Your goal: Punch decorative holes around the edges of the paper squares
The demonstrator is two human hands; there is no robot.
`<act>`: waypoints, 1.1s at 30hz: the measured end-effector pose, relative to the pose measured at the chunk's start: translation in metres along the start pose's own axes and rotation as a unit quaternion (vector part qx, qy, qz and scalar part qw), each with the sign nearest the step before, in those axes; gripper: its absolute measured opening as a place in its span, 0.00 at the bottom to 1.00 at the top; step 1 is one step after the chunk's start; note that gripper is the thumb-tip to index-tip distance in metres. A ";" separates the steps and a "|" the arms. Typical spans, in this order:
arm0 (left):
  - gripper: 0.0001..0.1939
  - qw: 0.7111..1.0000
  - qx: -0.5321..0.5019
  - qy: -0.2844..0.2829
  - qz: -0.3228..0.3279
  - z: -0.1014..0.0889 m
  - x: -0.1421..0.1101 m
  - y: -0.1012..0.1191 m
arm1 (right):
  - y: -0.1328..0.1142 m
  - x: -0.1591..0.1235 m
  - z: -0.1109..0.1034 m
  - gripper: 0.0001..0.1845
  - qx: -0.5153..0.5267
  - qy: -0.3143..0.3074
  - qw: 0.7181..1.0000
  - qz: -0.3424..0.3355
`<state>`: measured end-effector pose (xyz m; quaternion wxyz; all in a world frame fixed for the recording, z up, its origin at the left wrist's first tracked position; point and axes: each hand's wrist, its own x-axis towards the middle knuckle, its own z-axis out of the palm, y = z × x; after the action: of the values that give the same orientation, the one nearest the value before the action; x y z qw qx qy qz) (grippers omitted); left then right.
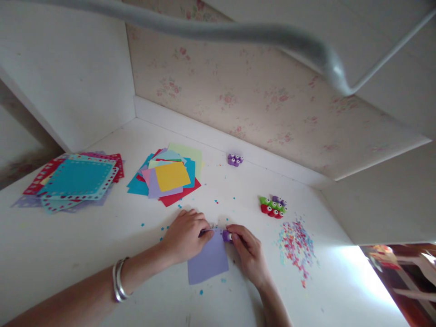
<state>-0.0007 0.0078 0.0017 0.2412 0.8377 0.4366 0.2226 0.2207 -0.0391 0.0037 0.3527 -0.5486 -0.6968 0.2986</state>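
Note:
A sheet of light purple paper [207, 261] lies on the white table in front of me, with small holes along its top edge. My left hand [186, 234] pinches the paper's upper left corner between thumb and curled fingers. A silver bangle circles that wrist. On the other side, my right hand [248, 247] grips a small purple craft punch [226, 235] with a white button, its head at the paper's upper right corner. How far the paper reaches into the punch is hidden. Tiny blue paper cutouts [164, 228] lie scattered around both hands.
Punched coloured sheets form a stack [85, 175] at left; plain coloured paper [172, 177] is piled beside it. Several purple punches [235, 159] stand by the wall, and green, red and purple punches [273, 207] sit at right above a confetti heap [297, 243]. A grey tube [238, 32] crosses overhead.

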 end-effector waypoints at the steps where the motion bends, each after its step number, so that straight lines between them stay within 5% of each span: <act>1: 0.12 1.000 -0.001 0.000 0.001 0.000 0.000 0.000 | 0.000 0.000 0.000 0.11 -0.001 -0.001 1.000 0.000; 22: 0.07 0.999 0.035 0.035 -0.004 0.005 -0.001 0.006 | -0.001 0.001 0.002 0.12 -0.009 -0.022 1.000 -0.018; 28: 0.11 0.997 0.050 0.049 0.020 -0.003 -0.019 0.012 | -0.003 0.002 -0.001 0.13 -0.034 0.025 0.999 -0.002; 33: 0.23 0.998 0.051 0.017 0.043 0.002 -0.040 0.017 | -0.003 0.002 0.000 0.15 -0.059 0.020 0.997 0.041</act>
<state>-0.0101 -0.0347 0.0035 0.1811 0.8631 0.4146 0.2247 0.2186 -0.0378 0.0069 0.3212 -0.6025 -0.6829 0.2598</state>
